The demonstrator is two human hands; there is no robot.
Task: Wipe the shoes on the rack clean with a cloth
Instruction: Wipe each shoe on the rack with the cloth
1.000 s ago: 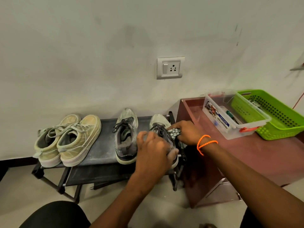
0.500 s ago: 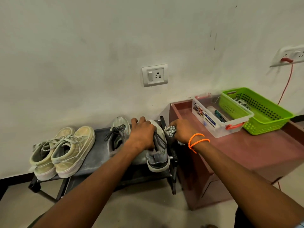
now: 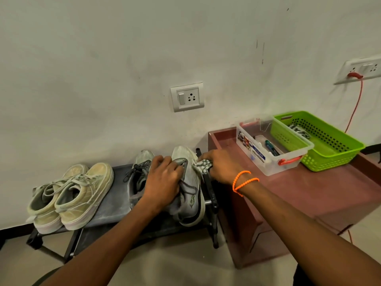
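Sneaker (image 3: 190, 190) looked light and floppy up top, sat at the rack's (image 3: 115, 201) right end, left hand (image 3: 162, 182) clamped over its laces while the right hand (image 3: 218, 166) kept its grip bunched around the soft cloth (image 3: 201, 164) against the toe side.

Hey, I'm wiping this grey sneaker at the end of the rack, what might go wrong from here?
The grey sneaker sits at the right end of the rack and leans toward the edge; a hard wipe with the cloth could tip it off. Your left hand lies over its laces, which might snag.
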